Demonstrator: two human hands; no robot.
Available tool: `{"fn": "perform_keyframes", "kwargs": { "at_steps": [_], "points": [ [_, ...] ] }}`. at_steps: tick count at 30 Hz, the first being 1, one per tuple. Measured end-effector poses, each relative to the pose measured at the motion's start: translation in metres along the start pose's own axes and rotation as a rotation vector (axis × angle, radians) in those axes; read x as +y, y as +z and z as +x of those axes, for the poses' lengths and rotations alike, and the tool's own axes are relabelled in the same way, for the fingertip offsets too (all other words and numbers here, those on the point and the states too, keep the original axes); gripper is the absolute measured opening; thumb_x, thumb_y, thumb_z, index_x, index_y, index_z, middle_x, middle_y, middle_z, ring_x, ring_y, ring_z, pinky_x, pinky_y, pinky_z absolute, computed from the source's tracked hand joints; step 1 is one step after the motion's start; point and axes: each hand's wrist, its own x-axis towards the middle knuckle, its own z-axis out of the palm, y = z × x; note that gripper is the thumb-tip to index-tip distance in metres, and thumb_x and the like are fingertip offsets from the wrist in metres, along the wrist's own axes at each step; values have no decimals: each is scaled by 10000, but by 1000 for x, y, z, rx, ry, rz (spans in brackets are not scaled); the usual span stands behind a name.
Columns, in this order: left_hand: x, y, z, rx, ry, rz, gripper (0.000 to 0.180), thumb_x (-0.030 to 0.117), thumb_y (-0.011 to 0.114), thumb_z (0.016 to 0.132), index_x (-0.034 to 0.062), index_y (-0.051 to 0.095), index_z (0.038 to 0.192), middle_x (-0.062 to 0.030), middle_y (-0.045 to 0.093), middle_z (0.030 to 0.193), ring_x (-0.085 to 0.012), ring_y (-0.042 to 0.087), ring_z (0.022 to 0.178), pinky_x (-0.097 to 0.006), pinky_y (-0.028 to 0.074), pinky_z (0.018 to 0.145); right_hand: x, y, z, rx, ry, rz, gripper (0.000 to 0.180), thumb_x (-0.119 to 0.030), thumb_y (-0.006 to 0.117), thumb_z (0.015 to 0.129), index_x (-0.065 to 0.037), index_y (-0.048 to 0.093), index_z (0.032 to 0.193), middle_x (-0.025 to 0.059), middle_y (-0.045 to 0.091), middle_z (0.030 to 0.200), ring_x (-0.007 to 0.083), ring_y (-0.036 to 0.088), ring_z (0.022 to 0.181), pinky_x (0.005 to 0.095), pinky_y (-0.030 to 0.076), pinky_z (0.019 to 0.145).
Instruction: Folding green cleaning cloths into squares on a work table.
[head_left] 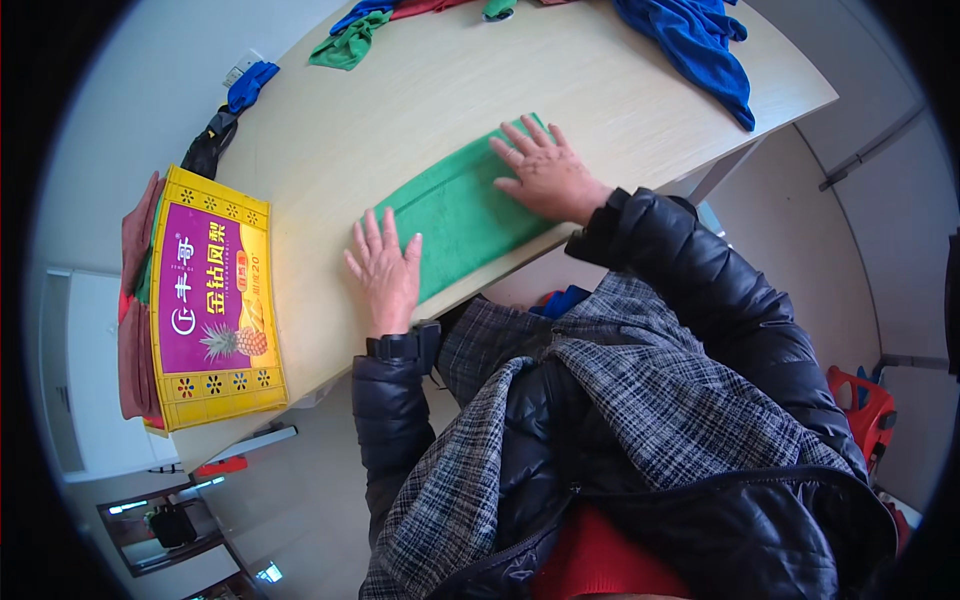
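Note:
A green cloth (455,215) lies folded into a long flat strip along the table's near edge. My left hand (387,270) rests on its left end, fingers stretched out and spread. On the right end lies my right hand (548,172), also flat with its fingers apart. Both palms face down on the fabric, and neither hand grips it. A raised fold line runs lengthwise near the cloth's far edge.
A yellow and purple carton (215,300) holding folded brown cloths (138,320) stands at the table's left. Crumpled blue cloth (690,55) lies at the far right; green cloth (350,42) lies at the far left. A red plastic chair (865,410) stands on the floor at right.

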Motion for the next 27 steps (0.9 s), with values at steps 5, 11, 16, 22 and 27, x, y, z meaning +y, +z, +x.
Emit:
{"fn": "perform_keyframes", "kwargs": {
  "at_steps": [5, 11, 16, 22, 27],
  "points": [
    [28, -1, -17, -15, 143, -36, 665, 549, 361, 1055, 153, 316, 1588, -103, 247, 1665, -330, 192, 1536, -576, 122, 1223, -17, -2, -28, -12, -126, 82, 615, -485, 460, 1029, -122, 427, 1524, 122, 376, 1595, 344, 282, 1500, 521, 209, 1222],
    [3, -4, -25, -45, 103, -34, 651, 526, 355, 1064, 142, 315, 1588, -104, 256, 1662, -320, 211, 1531, -531, 144, 1228, 10, -1, -40, 33, -101, 82, 594, -470, 450, 1038, -127, 430, 1522, 123, 377, 1594, 344, 290, 1496, 499, 202, 1228],
    [-23, 7, -38, 13, -23, -143, 652, 514, 412, 1045, 160, 322, 1585, -86, 274, 1657, -346, 233, 1517, -586, 161, 1214, 25, -6, -48, 22, -46, 97, 594, -463, 452, 1038, -120, 428, 1524, 125, 371, 1597, 350, 292, 1494, 493, 209, 1227],
    [-31, -2, -51, 196, -83, -155, 581, 454, 464, 1047, 51, 469, 1465, -195, 466, 1499, -374, 402, 1395, -492, 297, 1156, 21, -15, -49, 18, 28, -15, 623, -463, 485, 1023, -104, 415, 1529, 135, 349, 1606, 359, 276, 1503, 525, 218, 1223],
    [-22, -16, -43, 205, -288, -137, 486, 418, 605, 983, -4, 613, 1223, -214, 607, 1251, -392, 534, 1200, -482, 404, 1037, -27, -15, -40, 95, -103, 95, 647, -473, 506, 1010, -90, 416, 1524, 144, 348, 1604, 358, 270, 1507, 540, 215, 1222]
  ]
}}
